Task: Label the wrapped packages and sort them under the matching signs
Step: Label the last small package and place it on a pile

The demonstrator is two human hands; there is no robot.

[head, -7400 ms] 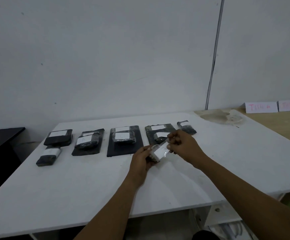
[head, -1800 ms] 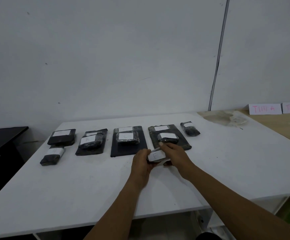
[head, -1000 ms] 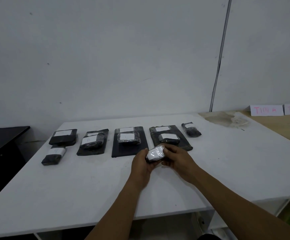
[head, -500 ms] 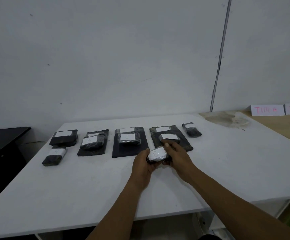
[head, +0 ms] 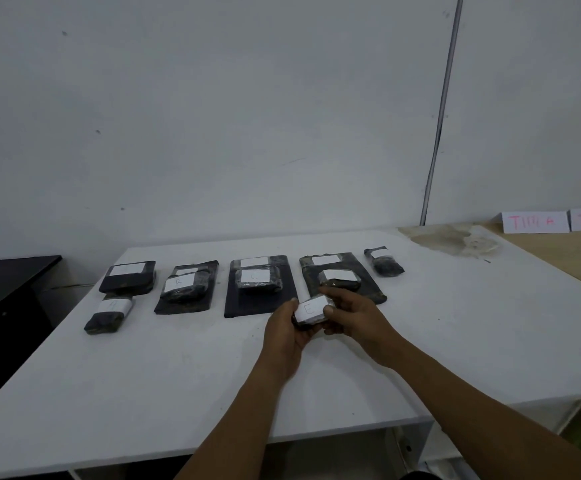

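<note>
Both hands hold one package [head: 311, 311] just above the bench [head: 178, 368], left hand [head: 284, 336] cupping it from below, right hand [head: 349, 315] with fingers curled round its far end; its label reads E, so labelling looks done and placing comes next; behind lie packages marked B [head: 181, 284] and C [head: 256, 278]; far right, a sign [head: 535, 221] in faint pink.

held package [head: 311, 315]: dark, glossy clear film, matt white paper label | table [head: 178, 375]: smooth matt white board; stained patch [head: 452, 239] at 1 o'clock | mats [head: 259, 299]: matt black sheet | signs [head: 535, 221]: white paper | side table [head: 559, 251]: pale wood
</note>
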